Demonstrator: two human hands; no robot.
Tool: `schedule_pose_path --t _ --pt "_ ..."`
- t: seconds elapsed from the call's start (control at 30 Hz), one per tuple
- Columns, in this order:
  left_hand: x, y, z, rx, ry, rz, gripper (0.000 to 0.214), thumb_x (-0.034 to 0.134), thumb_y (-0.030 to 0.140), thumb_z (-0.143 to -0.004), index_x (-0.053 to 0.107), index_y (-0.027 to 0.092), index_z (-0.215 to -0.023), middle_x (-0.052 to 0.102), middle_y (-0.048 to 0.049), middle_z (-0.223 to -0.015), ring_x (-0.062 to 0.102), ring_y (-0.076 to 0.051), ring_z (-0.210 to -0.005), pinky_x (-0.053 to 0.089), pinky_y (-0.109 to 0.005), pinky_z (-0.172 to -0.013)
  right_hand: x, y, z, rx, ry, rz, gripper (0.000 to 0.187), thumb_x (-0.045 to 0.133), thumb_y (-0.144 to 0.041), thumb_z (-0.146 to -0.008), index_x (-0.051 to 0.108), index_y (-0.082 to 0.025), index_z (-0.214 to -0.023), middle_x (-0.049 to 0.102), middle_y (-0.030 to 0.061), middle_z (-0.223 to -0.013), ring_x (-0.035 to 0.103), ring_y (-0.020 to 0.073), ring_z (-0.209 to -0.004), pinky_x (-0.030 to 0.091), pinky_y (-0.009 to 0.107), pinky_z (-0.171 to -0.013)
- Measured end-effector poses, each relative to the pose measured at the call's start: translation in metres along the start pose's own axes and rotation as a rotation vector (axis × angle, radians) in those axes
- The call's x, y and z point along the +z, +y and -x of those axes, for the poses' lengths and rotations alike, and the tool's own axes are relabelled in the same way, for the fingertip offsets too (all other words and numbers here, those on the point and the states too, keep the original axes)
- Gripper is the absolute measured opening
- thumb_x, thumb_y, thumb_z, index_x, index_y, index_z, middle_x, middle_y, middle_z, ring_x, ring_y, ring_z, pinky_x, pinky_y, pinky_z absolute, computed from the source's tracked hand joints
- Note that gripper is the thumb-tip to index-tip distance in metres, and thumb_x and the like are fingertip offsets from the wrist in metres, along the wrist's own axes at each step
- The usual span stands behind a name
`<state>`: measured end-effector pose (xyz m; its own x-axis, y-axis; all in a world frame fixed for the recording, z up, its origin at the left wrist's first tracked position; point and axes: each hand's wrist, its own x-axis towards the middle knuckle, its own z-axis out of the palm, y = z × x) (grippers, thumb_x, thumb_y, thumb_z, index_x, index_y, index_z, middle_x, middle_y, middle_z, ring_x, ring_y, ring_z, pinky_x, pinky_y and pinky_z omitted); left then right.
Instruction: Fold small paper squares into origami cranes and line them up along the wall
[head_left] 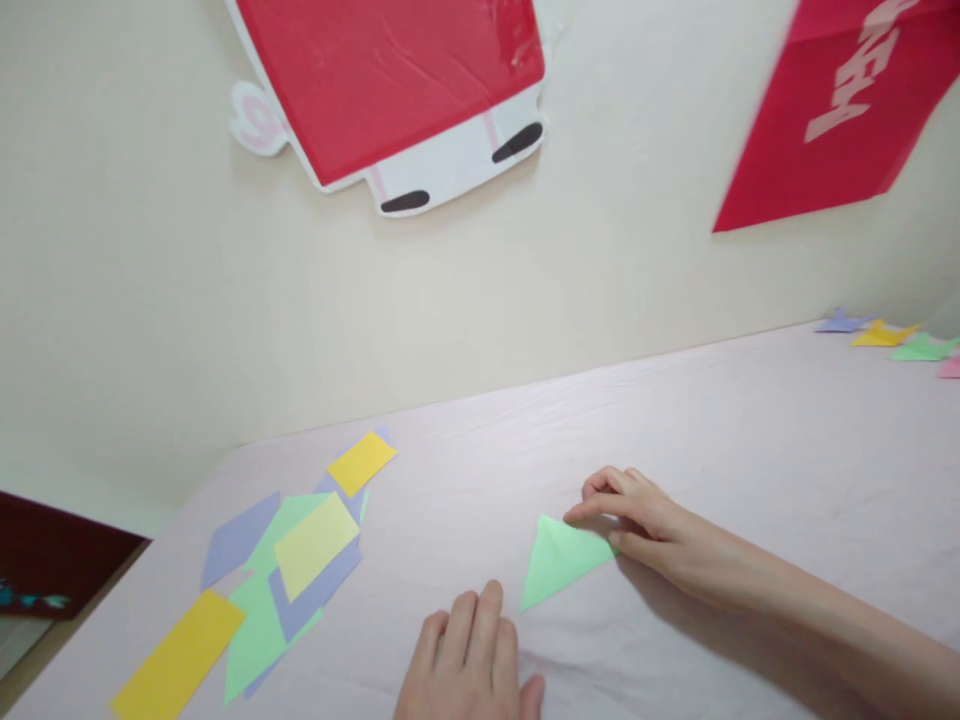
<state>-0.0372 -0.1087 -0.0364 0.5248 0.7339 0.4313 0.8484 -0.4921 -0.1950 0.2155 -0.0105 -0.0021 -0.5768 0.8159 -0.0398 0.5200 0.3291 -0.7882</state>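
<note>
A light green sheet of paper folded into a triangle (562, 562) lies on the cloth-covered table in front of me. My right hand (637, 515) reaches in from the right with curled fingers. Its index finger meets the paper's top edge, and the thumb is at the right corner, gripping that side. Just left of the triangle's lower tip, my left hand (469, 660) rests palm down on the cloth. Its fingers are stretched out and hold nothing; the wrist is cut off by the lower edge of the view.
Overlapping green, purple and pale yellow paper sheets (315, 545) lie to the left, with a yellow strip (180, 655) nearest me. Small folded paper pieces (885, 333) line the far right edge. Behind the table (450, 480) rises a wall (562, 300) with red decorations (405, 80).
</note>
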Motion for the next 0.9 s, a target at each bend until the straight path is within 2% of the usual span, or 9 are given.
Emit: schedule_pose_path --t 0.07,0.13,0.2,0.3,0.4,0.5,0.7,0.8,0.9 --pt "0.000 -0.004 -0.009 0.018 -0.025 0.033 0.022 0.057 0.031 -0.087 0.061 0.014 -0.102 0.065 -0.0146 -0.118 0.062 -0.028 -0.099 0.049 -0.039 -0.079 0.001 -0.003 0.001 0.011 0.014 -0.014 0.032 0.048 -0.012 -0.086 0.063 -0.027 -0.111 0.051 0.0053 -0.111 0.044 0.0238 -0.110 0.036 0.044 -0.101" --pt "0.003 -0.002 -0.023 -0.020 -0.022 0.109 0.042 0.061 0.030 -0.084 0.054 0.010 -0.120 0.058 -0.0187 -0.129 0.057 -0.031 -0.111 0.049 -0.042 -0.087 0.006 -0.007 0.001 0.017 0.043 0.015 0.032 0.061 -0.018 -0.080 0.061 -0.025 -0.112 0.051 0.0057 -0.114 0.043 0.0250 -0.111 0.036 0.045 -0.101" --pt "0.007 0.003 -0.038 -0.091 -0.006 0.232 0.060 0.061 0.027 -0.083 0.041 0.007 -0.135 0.051 -0.0208 -0.135 0.051 -0.032 -0.121 0.047 -0.043 -0.093 0.012 -0.010 0.002 -0.011 0.077 0.049 0.040 0.066 -0.010 -0.072 0.061 -0.024 -0.109 0.050 0.0052 -0.115 0.042 0.0247 -0.111 0.036 0.044 -0.101" --pt "0.010 0.013 -0.051 -0.139 0.022 0.406 0.068 0.058 0.019 -0.083 0.030 0.007 -0.143 0.049 -0.0200 -0.137 0.044 -0.029 -0.127 0.043 -0.042 -0.098 0.020 -0.011 0.002 -0.126 0.108 0.060 0.033 0.060 0.000 -0.071 0.059 -0.021 -0.097 0.050 0.0047 -0.112 0.043 0.0227 -0.108 0.039 0.041 -0.097" --pt "0.009 0.017 -0.053 -0.073 0.077 0.446 0.056 0.052 0.013 -0.084 0.040 0.017 -0.138 0.054 -0.0117 -0.135 0.043 -0.027 -0.126 0.035 -0.043 -0.102 0.024 -0.008 0.002 -0.272 0.143 0.117 0.025 0.052 0.003 -0.077 0.056 -0.019 -0.086 0.052 0.0054 -0.104 0.045 0.0216 -0.099 0.042 0.038 -0.087" --pt "0.005 0.014 -0.050 -0.010 0.071 0.403 0.046 0.053 0.016 -0.084 0.051 0.023 -0.129 0.057 -0.0039 -0.135 0.042 -0.027 -0.126 0.029 -0.043 -0.101 0.024 -0.005 0.001 -0.370 0.171 0.185 0.025 0.043 0.003 -0.084 0.056 -0.019 -0.085 0.053 0.0070 -0.099 0.045 0.0214 -0.092 0.044 0.036 -0.080" --pt "0.005 0.007 -0.049 -0.010 0.006 0.220 0.044 0.058 0.047 -0.086 0.059 0.019 -0.120 0.044 -0.0102 -0.148 0.035 -0.033 -0.133 0.023 -0.048 -0.101 0.017 0.003 -0.002 -0.362 0.183 0.215 0.028 0.042 0.005 -0.083 0.058 -0.019 -0.081 0.052 0.0088 -0.111 0.048 0.0222 -0.100 0.047 0.036 -0.083" --pt "0.009 0.009 -0.048 0.023 0.011 0.195 0.051 0.054 0.056 -0.086 0.060 0.017 -0.118 0.058 -0.0103 -0.135 0.043 -0.032 -0.127 0.025 -0.047 -0.100 0.011 0.002 -0.001 -0.345 0.162 0.246 0.033 0.044 0.007 -0.075 0.060 -0.020 -0.087 0.053 0.0094 -0.116 0.047 0.0240 -0.108 0.045 0.038 -0.088" --pt "0.010 0.011 -0.048 0.009 0.002 0.233 0.050 0.055 0.055 -0.086 0.061 0.016 -0.116 0.066 -0.0102 -0.123 0.055 -0.031 -0.112 0.033 -0.047 -0.095 0.008 -0.004 0.002 -0.353 0.095 0.256 0.036 0.052 0.004 -0.067 0.061 -0.020 -0.093 0.057 0.0080 -0.111 0.049 0.0248 -0.107 0.043 0.040 -0.092"
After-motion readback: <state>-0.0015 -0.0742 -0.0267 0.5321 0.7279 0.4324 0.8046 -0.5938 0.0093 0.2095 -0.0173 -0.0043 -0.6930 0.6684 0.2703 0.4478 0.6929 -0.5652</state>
